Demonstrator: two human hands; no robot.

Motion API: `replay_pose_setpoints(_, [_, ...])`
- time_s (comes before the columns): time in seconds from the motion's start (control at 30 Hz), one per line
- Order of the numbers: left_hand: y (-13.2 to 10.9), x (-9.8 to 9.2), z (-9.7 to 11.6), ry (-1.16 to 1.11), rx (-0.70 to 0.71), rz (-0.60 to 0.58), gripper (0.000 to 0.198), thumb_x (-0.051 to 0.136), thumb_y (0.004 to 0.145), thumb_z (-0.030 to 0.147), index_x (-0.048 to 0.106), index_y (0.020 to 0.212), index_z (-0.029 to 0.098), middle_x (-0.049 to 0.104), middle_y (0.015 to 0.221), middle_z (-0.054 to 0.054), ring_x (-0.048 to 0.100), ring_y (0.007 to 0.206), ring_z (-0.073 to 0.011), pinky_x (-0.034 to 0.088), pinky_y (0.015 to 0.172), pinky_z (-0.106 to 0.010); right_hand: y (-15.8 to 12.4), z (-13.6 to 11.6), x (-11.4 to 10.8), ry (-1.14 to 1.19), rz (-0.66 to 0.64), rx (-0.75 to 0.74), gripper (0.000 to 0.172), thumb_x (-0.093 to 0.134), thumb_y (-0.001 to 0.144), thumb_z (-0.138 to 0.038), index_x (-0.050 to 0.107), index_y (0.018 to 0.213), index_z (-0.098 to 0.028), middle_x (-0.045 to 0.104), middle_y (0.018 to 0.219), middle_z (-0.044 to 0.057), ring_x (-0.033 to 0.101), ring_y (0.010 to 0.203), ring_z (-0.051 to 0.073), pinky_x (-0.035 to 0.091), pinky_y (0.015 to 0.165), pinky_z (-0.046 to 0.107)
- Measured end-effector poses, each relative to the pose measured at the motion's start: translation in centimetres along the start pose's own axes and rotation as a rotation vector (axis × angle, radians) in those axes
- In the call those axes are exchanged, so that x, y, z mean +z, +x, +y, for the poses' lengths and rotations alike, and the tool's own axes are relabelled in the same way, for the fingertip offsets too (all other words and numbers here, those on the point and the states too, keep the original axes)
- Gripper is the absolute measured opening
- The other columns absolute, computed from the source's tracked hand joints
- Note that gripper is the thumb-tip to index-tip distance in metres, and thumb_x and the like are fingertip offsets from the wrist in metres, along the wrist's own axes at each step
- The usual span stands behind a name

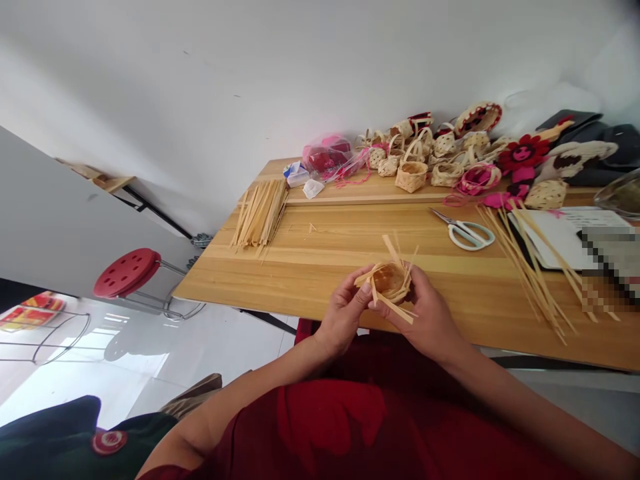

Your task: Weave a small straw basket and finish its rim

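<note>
A small round woven basket (390, 277) of pale strips is held between my two hands over the table's front edge. Loose strip ends stick out around its rim. My left hand (347, 303) grips the basket's left side, with the thumb at the rim. On the other side, my right hand (423, 303) wraps round the wall, its thumb near a strip that points toward me. The fingers behind and under the basket are hidden. White-handled scissors (470, 235) lie beyond my right hand.
A bundle of flat strips (261, 213) lies at the table's left, and more long strips (535, 267) at the right beside a notebook (575, 223). Several finished small baskets (413, 175) line the wall. A red stool (127, 272) stands on the floor at left.
</note>
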State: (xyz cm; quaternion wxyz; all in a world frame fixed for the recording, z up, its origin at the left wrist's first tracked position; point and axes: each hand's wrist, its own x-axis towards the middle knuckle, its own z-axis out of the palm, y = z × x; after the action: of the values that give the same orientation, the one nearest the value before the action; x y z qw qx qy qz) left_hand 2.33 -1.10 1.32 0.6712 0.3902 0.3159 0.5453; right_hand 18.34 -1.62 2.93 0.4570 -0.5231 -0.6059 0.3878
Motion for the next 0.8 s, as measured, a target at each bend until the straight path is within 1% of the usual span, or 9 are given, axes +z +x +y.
replay_pose_setpoints(0.1, [-0.4,-0.8,0.0,0.086,0.02,0.002,0.047,0.077,0.094,0.045,0.066,0.136,0.029,0.067,0.139,-0.007,0.07,0.105,-0.0161,0.055,0.099,-0.032,0.1,-0.4,-0.3,-0.073,-0.05,-0.051,0.058,0.086,0.079,-0.05,0.063,0.126,-0.024,0.079,0.112,0.008,0.076,0.094,0.027,0.061,0.085,0.042])
replay_pose_setpoints(0.17, [-0.5,-1.0,0.0,0.095,0.035,0.006,0.051,0.08,0.091,0.045,0.065,0.137,0.029,0.066,0.142,-0.008,0.07,0.111,-0.018,0.055,0.101,-0.033,0.0,-0.3,-0.4,-0.115,-0.052,-0.084,0.052,0.083,0.083,-0.051,0.065,0.124,-0.025,0.08,0.11,0.008,0.076,0.094,0.027,0.061,0.084,0.04])
replay_pose_setpoints(0.27, [-0.4,-1.1,0.2,0.084,0.031,-0.039,0.051,0.079,0.09,0.049,0.067,0.134,0.025,0.067,0.14,-0.011,0.067,0.123,-0.023,0.054,0.104,-0.035,0.0,0.0,-0.5,-0.133,-0.021,-0.105,0.051,0.083,0.083,-0.052,0.068,0.125,-0.025,0.081,0.112,0.007,0.077,0.097,0.028,0.061,0.086,0.04])
replay_pose_setpoints(0.37, [-0.1,-1.4,1.0,0.113,-0.013,-0.118,0.052,0.078,0.091,0.05,0.067,0.135,0.025,0.066,0.141,-0.012,0.067,0.121,-0.0257,0.056,0.1,-0.036,0.4,0.2,-0.9,-0.072,-0.063,-0.058,0.056,0.087,0.08,-0.048,0.069,0.127,-0.025,0.081,0.114,0.007,0.078,0.099,0.028,0.062,0.089,0.041])
replay_pose_setpoints(0.5, [0.3,-2.4,2.5,0.206,-0.039,-0.219,0.053,0.079,0.091,0.048,0.068,0.138,0.026,0.058,0.154,-0.014,0.063,0.13,-0.0302,0.053,0.106,-0.04,0.8,0.7,-1.4,0.001,-0.224,-0.025,0.076,0.09,0.077,-0.047,0.061,0.143,-0.026,0.074,0.136,0.01,0.074,0.118,0.032,0.061,0.098,0.044])
replay_pose_setpoints(0.57, [0.6,-3.0,2.8,0.233,-0.053,-0.297,0.06,0.084,0.087,0.046,0.066,0.141,0.028,0.057,0.155,-0.013,0.063,0.129,-0.0304,0.052,0.108,-0.042,0.8,1.0,-1.4,-0.016,-0.218,-0.031,0.089,0.09,0.075,-0.049,0.052,0.153,-0.026,0.07,0.144,0.012,0.071,0.124,0.034,0.061,0.101,0.047])
replay_pose_setpoints(0.63, [0.9,-3.4,2.6,0.244,-0.057,-0.317,0.062,0.087,0.084,0.042,0.066,0.141,0.03,0.059,0.152,-0.011,0.063,0.129,-0.0292,0.049,0.11,-0.042,0.8,1.1,-1.4,-0.06,-0.178,-0.034,0.098,0.088,0.077,-0.052,0.044,0.16,-0.025,0.067,0.148,0.014,0.071,0.125,0.035,0.061,0.102,0.049])
replay_pose_setpoints(0.7, [1.2,-3.7,2.2,0.235,-0.045,-0.283,0.057,0.087,0.085,0.039,0.068,0.137,0.029,0.061,0.148,-0.009,0.06,0.132,-0.0279,0.047,0.113,-0.04,0.9,1.1,-1.4,-0.09,-0.17,-0.036,0.096,0.084,0.081,-0.055,0.042,0.162,-0.025,0.066,0.149,0.015,0.072,0.124,0.035,0.061,0.102,0.05])
replay_pose_setpoints(0.8, [1.3,-3.8,1.4,0.205,-0.027,-0.25,0.055,0.086,0.085,0.038,0.068,0.136,0.03,0.061,0.146,-0.008,0.058,0.133,-0.0274,0.046,0.113,-0.039,1.2,1.1,-1.6,-0.115,-0.2,-0.065,0.086,0.08,0.085,-0.058,0.049,0.158,-0.026,0.066,0.15,0.014,0.07,0.128,0.036,0.059,0.106,0.053])
